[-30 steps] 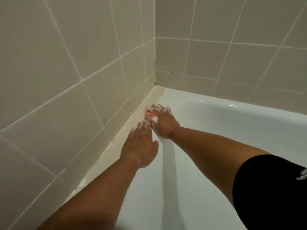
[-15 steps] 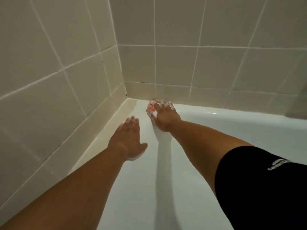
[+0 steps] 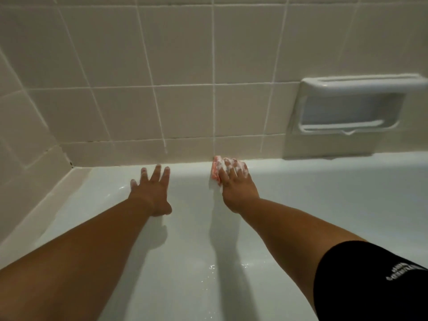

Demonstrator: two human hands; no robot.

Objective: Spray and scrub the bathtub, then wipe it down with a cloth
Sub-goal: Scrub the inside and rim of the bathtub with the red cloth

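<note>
Pink and foamy, the sponge (image 3: 215,169) sits under the right hand (image 3: 236,184), whose lathered fingers (image 3: 234,166) lie spread flat over it and press it down; I see no clutching. It is on the far rim of the bathtub (image 3: 324,193), touching the seam where the tub meets the tiled wall (image 3: 185,107). The left hand (image 3: 151,191) holds nothing: palm down, fingers splayed, it braces on the tub's inner slope, nearer the corner. A soap dish (image 3: 352,107) is set into the wall to the right, above the rim.

This looks to me like the scrubbing step, with the wipe-down not yet begun. Next, I'd judge, the sponge needs to travel along that seam toward the soap dish under firm pressure, with the left hand keeping the lean steady on a wet, slippery surface.
</note>
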